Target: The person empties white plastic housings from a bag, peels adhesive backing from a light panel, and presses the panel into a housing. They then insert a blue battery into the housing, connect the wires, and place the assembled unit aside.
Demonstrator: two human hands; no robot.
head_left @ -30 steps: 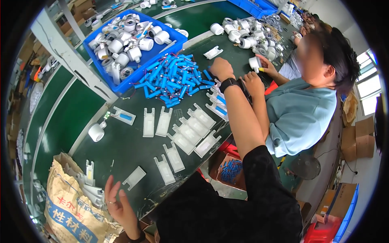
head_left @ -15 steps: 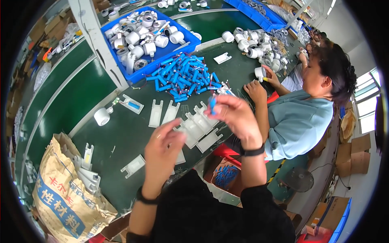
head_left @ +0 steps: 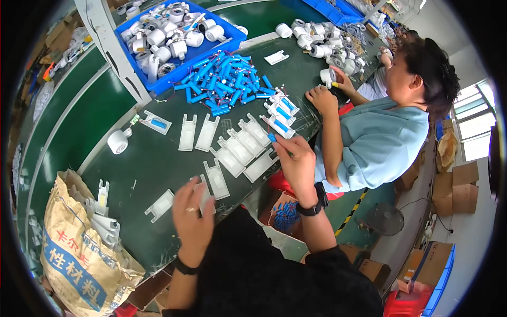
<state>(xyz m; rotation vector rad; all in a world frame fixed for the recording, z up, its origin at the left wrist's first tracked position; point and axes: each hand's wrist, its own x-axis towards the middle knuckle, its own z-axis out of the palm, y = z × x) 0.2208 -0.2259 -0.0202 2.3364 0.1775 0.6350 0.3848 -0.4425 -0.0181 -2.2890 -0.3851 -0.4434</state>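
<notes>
My right hand (head_left: pixel 298 166) pinches a blue cylindrical battery (head_left: pixel 271 137) between thumb and fingertips; most of it is covered by the fingers. Just beyond it lie several white plastic housings holding blue batteries, one of them a filled housing (head_left: pixel 281 124). My left hand (head_left: pixel 193 216), somewhat blurred, is low over the table's near edge with its fingers apart, in front of a partly hidden white housing (head_left: pixel 204 196). Between the hands, a row of empty white housings (head_left: pixel 228 158) lies side by side. Another empty housing (head_left: pixel 159 205) rests left of my left hand.
A heap of blue batteries (head_left: pixel 224 79) lies beyond the housings, beside a blue crate (head_left: pixel 158 87) of white round-headed parts. A paper sack (head_left: pixel 79 253) stands at left. At right, a co-worker (head_left: pixel 369 142) handles a white part (head_left: pixel 328 77). Below sits a box of batteries (head_left: pixel 285 215).
My left hand has dropped toward me and left, away from my right hand. My right hand, still pinching the battery, has shifted slightly lower. Filled housings beyond it now show.
</notes>
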